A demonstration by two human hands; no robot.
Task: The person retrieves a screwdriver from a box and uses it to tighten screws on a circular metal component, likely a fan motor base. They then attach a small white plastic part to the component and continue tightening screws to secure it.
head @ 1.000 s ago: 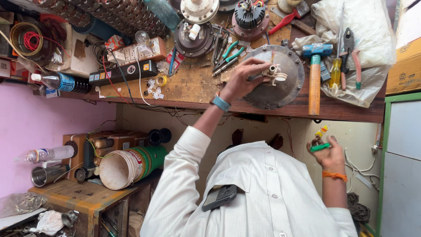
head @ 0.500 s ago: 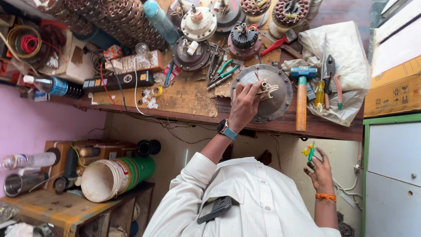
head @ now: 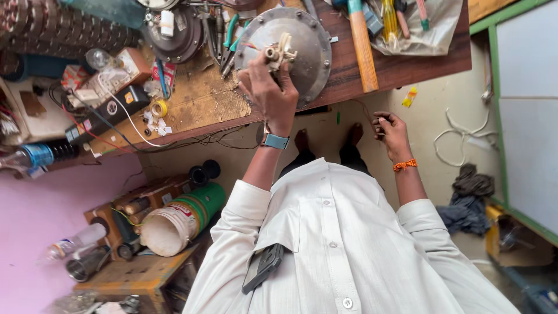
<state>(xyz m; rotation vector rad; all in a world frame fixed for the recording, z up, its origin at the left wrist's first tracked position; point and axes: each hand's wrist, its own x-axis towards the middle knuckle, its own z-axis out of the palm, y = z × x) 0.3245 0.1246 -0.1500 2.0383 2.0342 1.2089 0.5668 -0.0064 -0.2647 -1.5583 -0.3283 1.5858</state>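
One round grey metal housing (head: 290, 52) lies on the wooden tabletop (head: 407, 67), close to its near edge; from its middle stands one pale shaft end with short wires (head: 281, 49); the left hand (head: 268, 93) reaches up to it, the fingers closed around the base of this shaft part, though exactly how much they clamp is partly hidden by the hand itself; one blue watch (head: 274, 141) sits on that wrist. The right hand (head: 390, 132) hangs below the tabletop edge, apart from everything on it, the fingers curled loosely inward; I cannot tell if something small is inside them; one orange band (head: 405, 165) is on this wrist.

To the right of the housing lies one hammer with wooden handle (head: 361, 49), its end reaching the tabletop edge; its head is cut off at the top. Far left of the housing I count one dark round motor part (head: 174, 35) and a few pliers with green handles (head: 232, 35), too crowded to count well; one small roll of yellow tape (head: 158, 108) lies further left. A clear plastic sheet with tools (head: 424, 23) is at the far right, cut off.

Below the tabletop there is open floor (head: 442, 116) around the right hand; on the left, one white bucket (head: 168, 229) and one green can (head: 206, 200) lie on their sides; one dark phone (head: 263, 267) sticks out from the shirt pocket.
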